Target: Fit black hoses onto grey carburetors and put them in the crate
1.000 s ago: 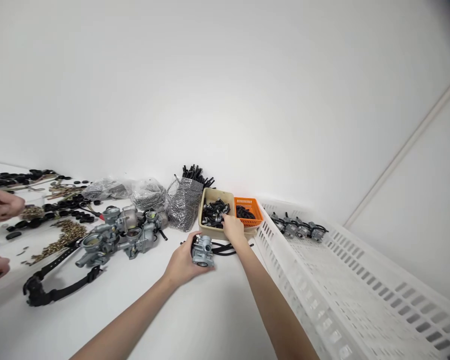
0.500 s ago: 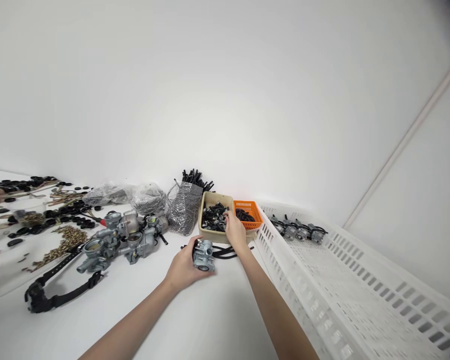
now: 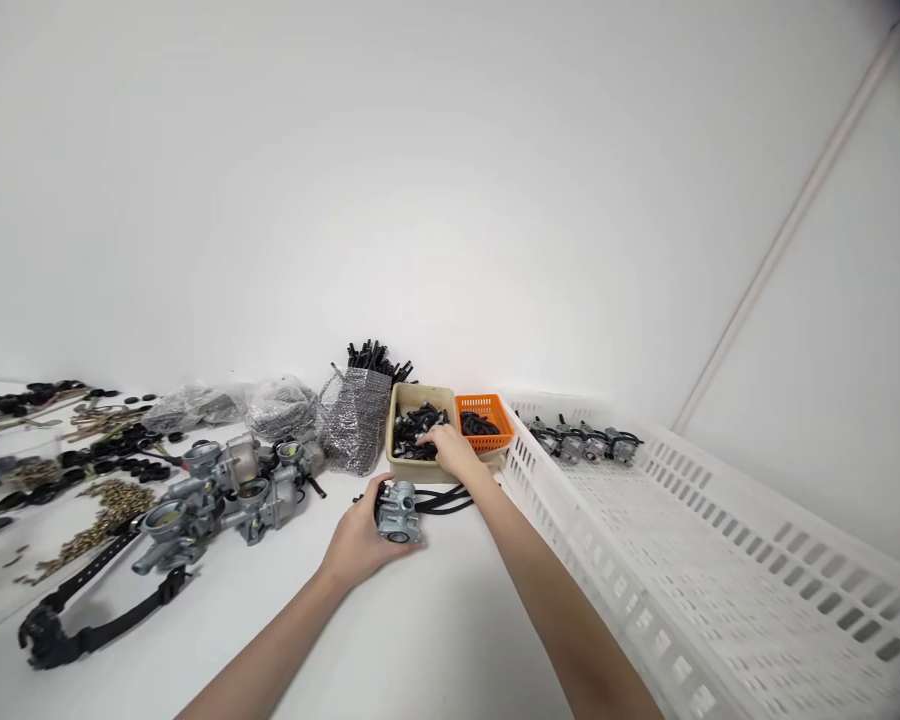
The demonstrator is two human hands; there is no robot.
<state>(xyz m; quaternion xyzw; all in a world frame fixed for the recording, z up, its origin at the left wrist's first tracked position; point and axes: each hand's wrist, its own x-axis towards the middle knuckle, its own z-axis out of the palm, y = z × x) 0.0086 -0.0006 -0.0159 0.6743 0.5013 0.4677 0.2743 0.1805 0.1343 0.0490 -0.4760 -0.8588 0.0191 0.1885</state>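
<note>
The left hand [image 3: 358, 540] holds a grey metal part [image 3: 398, 512] on the table [image 3: 450, 630]. Beyond it, the right hand [image 3: 451, 451] dips into black pieces [image 3: 412, 425] in a beige tub [image 3: 424, 471]; whether its fingers pinch one, I cannot tell. Black hoses [image 3: 444, 503] lie between the hands.

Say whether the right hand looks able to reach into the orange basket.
Probably yes: the right hand is at the beige bin, and the open-topped orange basket stands just beside it, with nothing visible across its opening.
</note>
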